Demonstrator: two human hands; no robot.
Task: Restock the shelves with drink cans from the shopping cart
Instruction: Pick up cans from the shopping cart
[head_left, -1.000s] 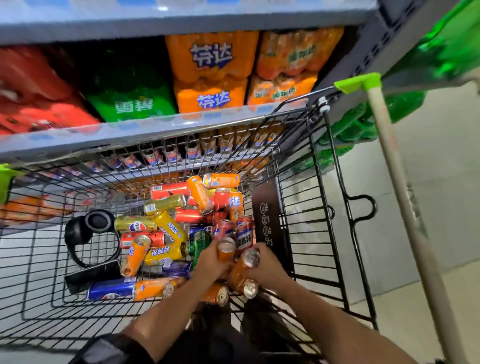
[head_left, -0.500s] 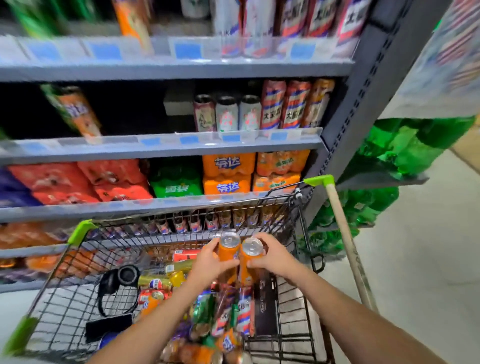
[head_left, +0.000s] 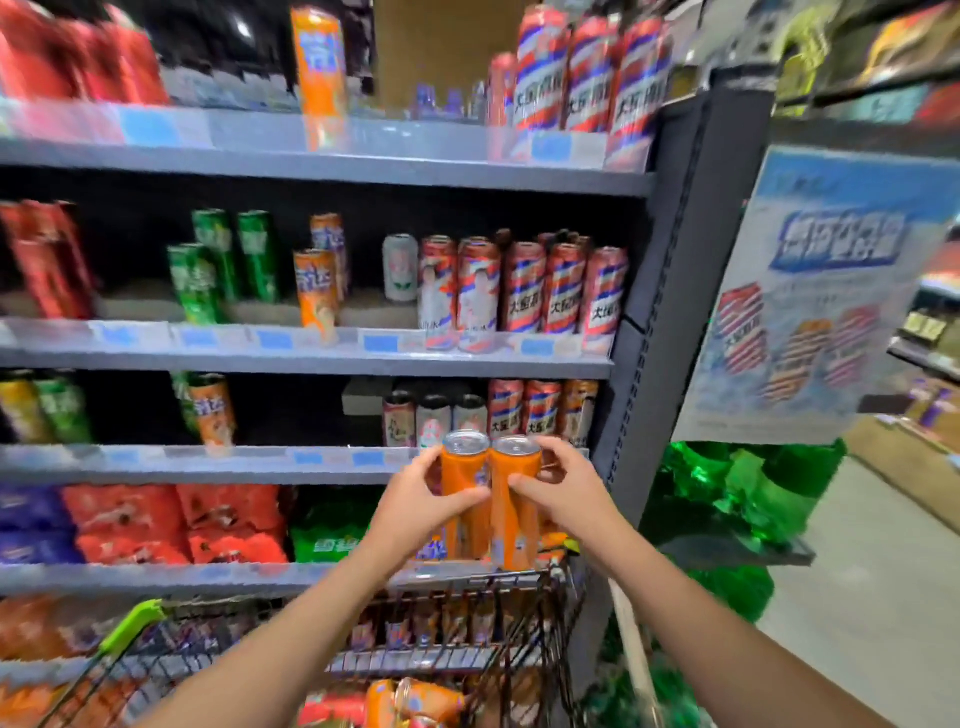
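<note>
Two upright orange cans (head_left: 488, 499), one gripped per hand (head_left: 415, 506) (head_left: 563, 493), above cart (head_left: 467, 587), before stocked shelves (head_left: 311, 462).

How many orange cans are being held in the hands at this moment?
2. The left orange can is in the left hand; the right orange can is in the right hand. They stand upright, side by side, above the cart.
</note>
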